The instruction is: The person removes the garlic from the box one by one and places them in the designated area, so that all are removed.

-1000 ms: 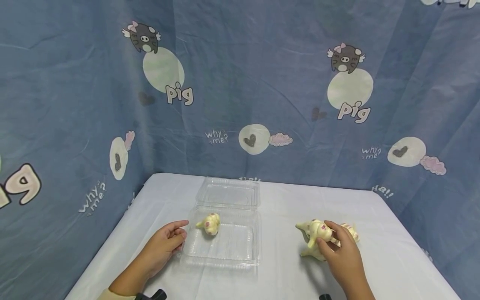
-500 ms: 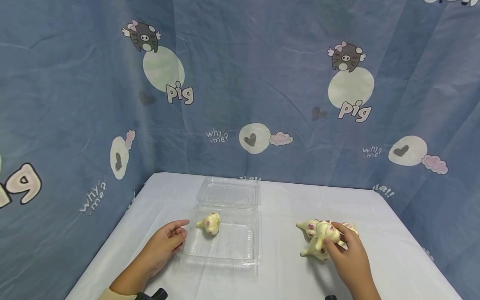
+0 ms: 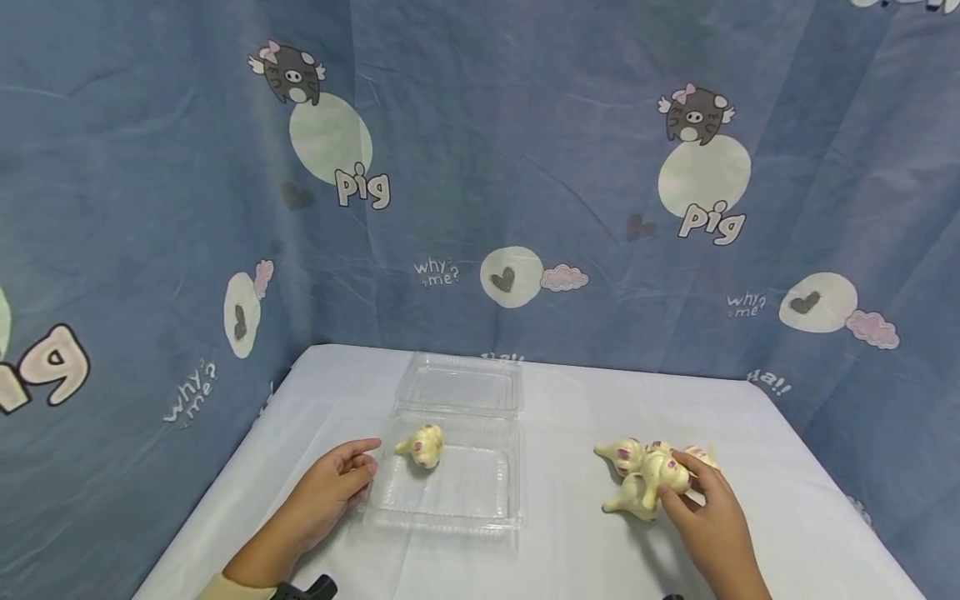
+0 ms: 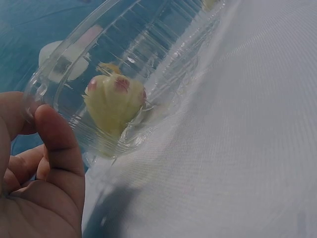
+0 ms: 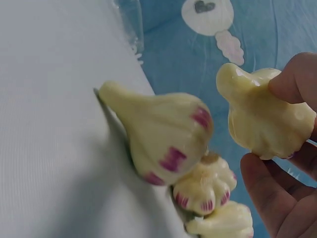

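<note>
A clear plastic clamshell container (image 3: 472, 493) lies open on the table, and one garlic bulb (image 3: 427, 447) rests at the left of its base. My left hand (image 3: 333, 479) is at the container's left side; the left wrist view shows thumb and index finger pinching its rim (image 4: 33, 94). At the right, my right hand (image 3: 708, 508) holds a garlic bulb (image 3: 667, 473) between thumb and fingers. The held garlic bulb (image 5: 262, 116) hangs above a cluster of others, among them a stemmed bulb (image 3: 622, 455) and a nearer one (image 3: 632, 498), partly covered by it.
The container's lid (image 3: 459, 388) is folded back flat towards the rear edge. White cloth covers the table (image 3: 558, 467). A blue printed curtain (image 3: 450, 167) stands behind it and on both sides.
My right hand has shifted a little to the right and nearer with its garlic bulb, baring more of the pile behind. The left hand stays at the container.
</note>
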Demonstrator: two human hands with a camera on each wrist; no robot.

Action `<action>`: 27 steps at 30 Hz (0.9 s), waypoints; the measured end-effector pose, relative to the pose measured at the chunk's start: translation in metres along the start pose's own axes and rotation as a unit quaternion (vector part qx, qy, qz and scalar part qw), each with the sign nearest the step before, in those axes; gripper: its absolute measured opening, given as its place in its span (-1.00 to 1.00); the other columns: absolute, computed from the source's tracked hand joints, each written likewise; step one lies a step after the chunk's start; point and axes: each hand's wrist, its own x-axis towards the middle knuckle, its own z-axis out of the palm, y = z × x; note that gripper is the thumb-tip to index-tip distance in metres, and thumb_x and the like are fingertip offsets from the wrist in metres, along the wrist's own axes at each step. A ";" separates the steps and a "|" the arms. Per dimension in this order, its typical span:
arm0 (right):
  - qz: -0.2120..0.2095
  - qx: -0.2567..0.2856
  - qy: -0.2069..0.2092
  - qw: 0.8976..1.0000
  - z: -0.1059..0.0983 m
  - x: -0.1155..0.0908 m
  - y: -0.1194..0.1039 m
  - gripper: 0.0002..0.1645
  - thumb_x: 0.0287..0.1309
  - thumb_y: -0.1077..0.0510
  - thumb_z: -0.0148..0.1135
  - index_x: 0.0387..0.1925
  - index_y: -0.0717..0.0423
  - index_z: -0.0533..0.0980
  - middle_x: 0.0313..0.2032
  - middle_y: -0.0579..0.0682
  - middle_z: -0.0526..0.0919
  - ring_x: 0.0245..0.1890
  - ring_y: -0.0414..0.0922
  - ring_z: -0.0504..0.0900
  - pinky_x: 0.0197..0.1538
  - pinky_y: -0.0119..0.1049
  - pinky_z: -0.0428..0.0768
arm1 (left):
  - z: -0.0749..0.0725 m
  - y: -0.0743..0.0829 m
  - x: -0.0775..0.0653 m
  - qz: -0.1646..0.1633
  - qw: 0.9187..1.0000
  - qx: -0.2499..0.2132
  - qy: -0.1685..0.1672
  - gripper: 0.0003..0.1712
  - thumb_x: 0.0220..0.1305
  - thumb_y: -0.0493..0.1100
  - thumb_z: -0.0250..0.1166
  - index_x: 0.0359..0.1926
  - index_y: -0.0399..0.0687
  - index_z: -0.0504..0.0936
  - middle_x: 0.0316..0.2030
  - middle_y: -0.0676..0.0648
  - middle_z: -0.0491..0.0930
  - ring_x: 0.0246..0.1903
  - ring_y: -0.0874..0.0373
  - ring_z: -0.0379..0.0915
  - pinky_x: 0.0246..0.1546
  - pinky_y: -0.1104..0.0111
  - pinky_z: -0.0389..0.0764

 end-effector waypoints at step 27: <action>0.063 -0.007 -0.069 0.996 -0.014 -0.001 0.024 -0.25 0.39 0.12 0.33 0.45 0.35 0.31 0.40 0.41 0.30 0.36 0.37 0.43 0.25 -0.03 0.62 | 0.000 0.001 -0.001 0.003 1.000 0.003 0.000 -0.38 0.46 -0.41 0.12 0.49 -0.37 0.29 -0.22 -0.04 0.48 -0.40 0.24 0.39 -0.41 0.46 0.52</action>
